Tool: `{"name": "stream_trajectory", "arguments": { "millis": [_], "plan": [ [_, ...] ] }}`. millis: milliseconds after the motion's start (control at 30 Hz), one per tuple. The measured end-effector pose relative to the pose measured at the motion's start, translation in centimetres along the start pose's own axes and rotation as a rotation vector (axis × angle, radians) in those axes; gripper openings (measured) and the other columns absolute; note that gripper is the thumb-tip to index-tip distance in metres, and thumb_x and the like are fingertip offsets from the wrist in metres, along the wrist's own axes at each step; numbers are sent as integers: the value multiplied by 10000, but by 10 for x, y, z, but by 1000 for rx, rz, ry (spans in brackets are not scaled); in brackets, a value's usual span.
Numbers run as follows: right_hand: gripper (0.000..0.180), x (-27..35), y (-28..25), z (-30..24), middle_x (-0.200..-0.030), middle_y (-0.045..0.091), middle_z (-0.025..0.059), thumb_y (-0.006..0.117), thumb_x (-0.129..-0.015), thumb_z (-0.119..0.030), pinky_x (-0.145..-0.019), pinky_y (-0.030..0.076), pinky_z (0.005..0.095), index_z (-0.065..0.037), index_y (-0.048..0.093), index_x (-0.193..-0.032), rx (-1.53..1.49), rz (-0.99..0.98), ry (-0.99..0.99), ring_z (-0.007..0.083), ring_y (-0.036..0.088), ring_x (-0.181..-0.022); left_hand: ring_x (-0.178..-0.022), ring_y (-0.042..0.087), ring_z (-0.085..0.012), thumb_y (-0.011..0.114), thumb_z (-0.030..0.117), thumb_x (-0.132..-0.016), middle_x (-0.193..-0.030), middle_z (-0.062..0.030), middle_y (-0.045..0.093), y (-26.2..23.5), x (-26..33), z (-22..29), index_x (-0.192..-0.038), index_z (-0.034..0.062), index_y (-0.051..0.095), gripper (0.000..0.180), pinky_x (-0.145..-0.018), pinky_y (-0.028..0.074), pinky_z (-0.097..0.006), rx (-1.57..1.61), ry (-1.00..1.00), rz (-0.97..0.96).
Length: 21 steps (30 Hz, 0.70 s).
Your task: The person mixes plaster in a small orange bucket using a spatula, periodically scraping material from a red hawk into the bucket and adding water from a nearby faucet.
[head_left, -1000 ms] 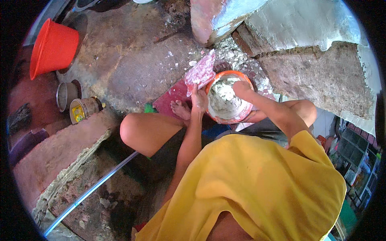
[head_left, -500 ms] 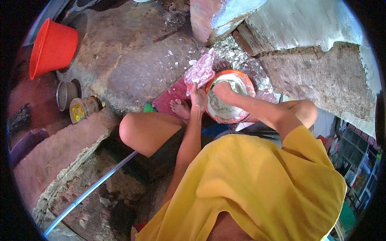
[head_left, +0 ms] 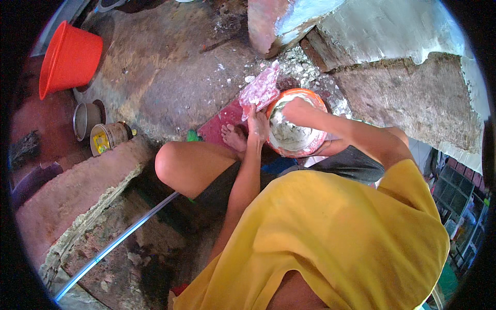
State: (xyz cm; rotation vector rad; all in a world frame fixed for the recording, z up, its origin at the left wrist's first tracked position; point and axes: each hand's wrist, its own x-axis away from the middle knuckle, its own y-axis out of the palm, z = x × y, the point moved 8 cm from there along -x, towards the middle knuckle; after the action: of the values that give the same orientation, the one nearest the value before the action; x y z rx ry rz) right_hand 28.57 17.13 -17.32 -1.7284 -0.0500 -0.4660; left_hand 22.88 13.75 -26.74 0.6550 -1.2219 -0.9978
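Observation:
An orange-rimmed bucket [head_left: 321, 101] of thick white paste [head_left: 292, 133] stands between my legs. My right hand [head_left: 295, 109] reaches down into it from the right, over the paste. Its fingers are hidden, so whether it holds a tool cannot be seen. My left hand [head_left: 258, 127] is at the bucket's left side, its thumb against a crumpled pink plastic bag [head_left: 260, 89] smeared with white. The bag sticks up beyond that hand, and the fingers close on its lower end. Whether they also touch the bucket is unclear.
White crumbs [head_left: 305, 64] litter the ground beyond the bucket, beside a wall base [head_left: 271, 26]. A red tub [head_left: 72, 61] and two small containers, one a pail [head_left: 109, 138], stand at left. A shiny pole [head_left: 116, 247] slants beside my left knee [head_left: 175, 163].
My right hand has shifted slightly right and away from me inside the bucket, and its elbow has swung outward. The left hand stays at the bag. The whole view has shifted a little.

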Motion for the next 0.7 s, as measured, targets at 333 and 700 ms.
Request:
{"name": "stream_trajectory", "arguments": {
  "millis": [333,700],
  "plan": [
    [114,-5,76,-33,-558,563,97,542,-610,-155,-453,425,347,-64,592,-562,-57,-22,30,244,554,-509,-1150,332,-235,333,382,-853,-1226,-122,392,-3,6,4,-1187,16,362,496,-991,198,-339,105,15,28],
    [232,83,20,1,-600,562,117,561,-669,-262,-520,450,365,-31,579,-673,-142,38,81,260,580,-589,-1109,380,-246,385,372,-831,-1183,-120,435,2,6,5,-1165,23,384,483,-981,217,-356,25,77,4]
  ]
}}
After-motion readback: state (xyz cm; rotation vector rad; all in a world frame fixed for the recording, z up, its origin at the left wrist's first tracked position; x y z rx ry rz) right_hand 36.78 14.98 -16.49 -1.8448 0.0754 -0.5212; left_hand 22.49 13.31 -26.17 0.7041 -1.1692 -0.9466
